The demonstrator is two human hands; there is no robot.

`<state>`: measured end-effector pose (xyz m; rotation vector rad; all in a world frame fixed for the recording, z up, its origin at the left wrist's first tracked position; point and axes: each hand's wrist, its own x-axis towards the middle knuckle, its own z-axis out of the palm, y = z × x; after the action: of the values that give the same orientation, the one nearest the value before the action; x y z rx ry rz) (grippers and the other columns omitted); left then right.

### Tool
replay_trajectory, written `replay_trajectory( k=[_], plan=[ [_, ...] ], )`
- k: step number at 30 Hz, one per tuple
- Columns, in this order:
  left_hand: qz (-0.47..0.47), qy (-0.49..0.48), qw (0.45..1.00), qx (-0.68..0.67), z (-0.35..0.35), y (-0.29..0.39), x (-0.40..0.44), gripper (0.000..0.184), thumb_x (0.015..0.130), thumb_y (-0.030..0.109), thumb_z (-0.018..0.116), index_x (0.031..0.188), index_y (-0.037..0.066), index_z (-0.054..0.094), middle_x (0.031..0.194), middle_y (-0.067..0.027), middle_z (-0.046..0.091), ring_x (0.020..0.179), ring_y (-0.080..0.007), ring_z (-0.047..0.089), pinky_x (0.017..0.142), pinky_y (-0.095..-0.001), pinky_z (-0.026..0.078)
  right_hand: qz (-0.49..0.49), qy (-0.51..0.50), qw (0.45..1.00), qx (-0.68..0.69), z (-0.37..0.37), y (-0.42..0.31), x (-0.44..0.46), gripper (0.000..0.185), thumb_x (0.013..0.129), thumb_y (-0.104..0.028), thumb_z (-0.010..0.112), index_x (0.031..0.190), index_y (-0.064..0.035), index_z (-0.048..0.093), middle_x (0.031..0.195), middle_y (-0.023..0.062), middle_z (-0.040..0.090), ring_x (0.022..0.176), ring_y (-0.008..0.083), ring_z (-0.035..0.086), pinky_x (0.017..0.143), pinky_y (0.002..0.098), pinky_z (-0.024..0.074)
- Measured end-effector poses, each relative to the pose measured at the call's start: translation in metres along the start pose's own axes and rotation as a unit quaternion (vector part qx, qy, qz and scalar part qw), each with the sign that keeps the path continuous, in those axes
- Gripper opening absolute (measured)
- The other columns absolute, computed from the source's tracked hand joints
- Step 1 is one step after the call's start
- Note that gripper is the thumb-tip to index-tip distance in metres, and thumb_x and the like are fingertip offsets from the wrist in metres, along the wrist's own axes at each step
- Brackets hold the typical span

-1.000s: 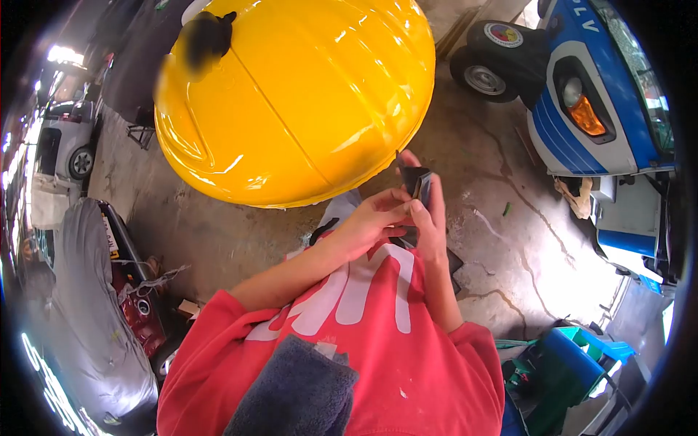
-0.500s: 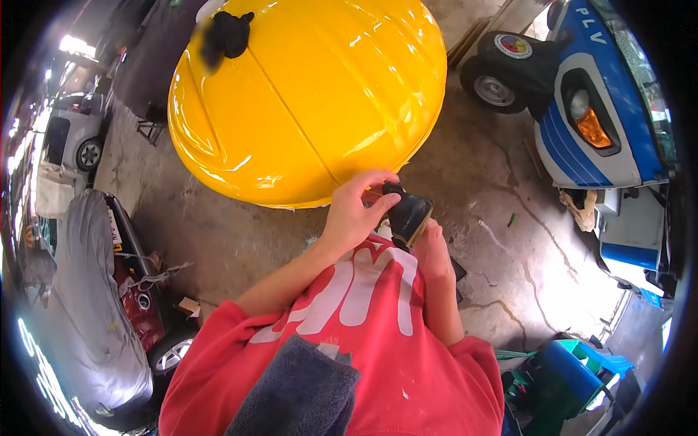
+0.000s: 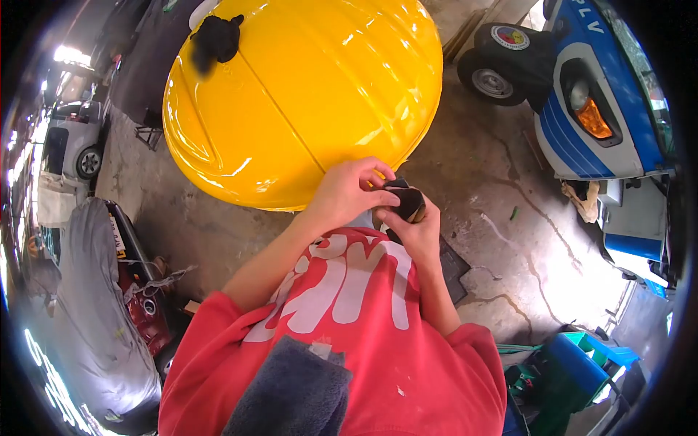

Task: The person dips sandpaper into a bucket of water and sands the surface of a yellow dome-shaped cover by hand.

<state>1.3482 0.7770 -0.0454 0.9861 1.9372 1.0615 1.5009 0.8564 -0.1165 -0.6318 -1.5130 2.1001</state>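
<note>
Both hands meet in front of the red shirt, around a small dark folded piece (image 3: 408, 203) with a light brown edge. My left hand (image 3: 350, 190) pinches it from the left with thumb and fingers. From the right, my right hand (image 3: 420, 229) is closed on the same piece, its thumb near the left thumb. What the piece is made of cannot be told. Just beyond the hands is a glossy yellow panel (image 3: 313, 94) with raised ridges. A black cloth-like lump (image 3: 218, 38) rests on its far left part.
A blue and white vehicle (image 3: 574, 138) stands at the right, beside a wheel (image 3: 492, 83). Green and blue bins (image 3: 574, 367) are at lower right. A grey-covered vehicle (image 3: 91, 305) stands at left. A dark towel (image 3: 294, 389) hangs over the shirt.
The hands have moved the dark piece and changed their hold on it. Its broad face showed half a second ago; now it looks folded or curled. The right thumb has come over it.
</note>
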Motion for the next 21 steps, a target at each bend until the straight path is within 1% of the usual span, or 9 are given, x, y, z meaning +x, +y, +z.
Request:
replay_trajectory(
  k=[2,4,9,13,15,17,18,20,21],
  plan=[
    [0.011,-0.029,0.999,0.012,-0.008,0.001,0.011,0.034,0.076,0.013,0.084,0.105,0.004,0.068,0.088,-0.0057,0.074,0.070,-0.0109,0.065,0.067,-0.0253,0.052,-0.006,0.013,1.000,0.027,-0.001,0.000,0.009,0.033,0.080,0.001,0.079,0.111,-0.0027,0.069,0.089,-0.0027,0.065,0.083,0.0078,0.058,0.076,0.0255,0.0481],
    [0.023,-0.017,1.000,0.013,-0.013,0.006,0.018,0.031,0.076,0.011,0.084,0.103,0.004,0.069,0.087,-0.0048,0.074,0.070,-0.0101,0.065,0.067,-0.0243,0.052,-0.092,0.025,0.982,-0.164,-0.005,-0.004,0.016,0.028,0.078,0.001,0.079,0.105,-0.0041,0.071,0.089,0.0028,0.067,0.081,0.0127,0.063,0.075,0.0275,0.0493],
    [0.012,-0.001,1.000,-0.005,-0.037,0.036,0.041,0.024,0.077,0.005,0.082,0.097,0.004,0.070,0.087,-0.0026,0.073,0.070,-0.0084,0.065,0.066,-0.0215,0.051,-0.212,0.093,0.942,-0.244,-0.005,0.008,0.039,0.024,0.078,0.000,0.078,0.101,-0.0059,0.073,0.091,0.0103,0.067,0.079,0.0248,0.066,0.074,0.0304,0.0510],
    [0.160,0.085,0.972,0.148,-0.074,0.050,0.080,0.018,0.085,0.014,0.078,0.100,0.007,0.072,0.090,0.0018,0.073,0.080,-0.0070,0.066,0.071,-0.0242,0.051,-0.335,0.209,0.865,-0.309,-0.002,0.020,0.076,0.031,0.072,-0.008,0.081,0.102,-0.0128,0.075,0.096,0.0080,0.063,0.088,0.0283,0.061,0.080,0.0376,0.0469],
    [0.183,0.150,0.945,0.225,-0.104,0.039,0.112,0.019,0.088,0.018,0.076,0.103,0.009,0.073,0.094,0.0010,0.074,0.086,-0.0098,0.067,0.074,-0.0266,0.052,-0.404,0.242,0.813,-0.343,-0.001,0.028,0.100,0.038,0.067,-0.017,0.084,0.105,-0.0171,0.076,0.093,0.0054,0.058,0.086,0.0254,0.055,0.081,0.0385,0.0405],
    [0.228,0.237,0.907,0.264,-0.139,0.008,0.150,0.024,0.088,0.024,0.075,0.108,0.012,0.073,0.105,-0.0051,0.073,0.098,-0.0189,0.067,0.085,-0.0320,0.052,-0.411,0.229,0.810,-0.351,-0.004,0.039,0.102,0.040,0.067,-0.013,0.084,0.106,-0.0160,0.077,0.093,0.0072,0.058,0.086,0.0261,0.055,0.082,0.0383,0.0417],
    [0.231,0.236,0.906,0.265,-0.156,-0.006,0.163,0.024,0.088,0.024,0.075,0.108,0.012,0.073,0.105,-0.0051,0.073,0.098,-0.0189,0.067,0.085,-0.0320,0.052,-0.422,0.212,0.806,-0.358,-0.006,0.044,0.105,0.043,0.066,-0.009,0.084,0.108,-0.0149,0.077,0.092,0.0089,0.058,0.086,0.0268,0.055,0.082,0.0380,0.0429],
    [0.220,0.341,0.808,0.427,-0.178,-0.026,0.177,0.031,0.088,0.033,0.073,0.115,0.017,0.070,0.121,-0.0090,0.064,0.115,-0.0295,0.058,0.097,-0.0413,0.045,-0.430,0.193,0.799,-0.374,-0.015,0.062,0.101,0.046,0.067,-0.008,0.083,0.112,-0.0144,0.077,0.089,0.0082,0.057,0.082,0.0261,0.053,0.079,0.0379,0.0422],
    [0.218,0.342,0.808,0.426,-0.180,-0.034,0.180,0.031,0.088,0.033,0.073,0.115,0.017,0.070,0.121,-0.0090,0.064,0.115,-0.0295,0.058,0.097,-0.0413,0.045,-0.430,0.192,0.804,-0.364,-0.018,0.073,0.100,0.046,0.068,-0.009,0.083,0.113,-0.0137,0.077,0.088,0.0079,0.057,0.081,0.0257,0.053,0.079,0.0374,0.0416]
  ],
)
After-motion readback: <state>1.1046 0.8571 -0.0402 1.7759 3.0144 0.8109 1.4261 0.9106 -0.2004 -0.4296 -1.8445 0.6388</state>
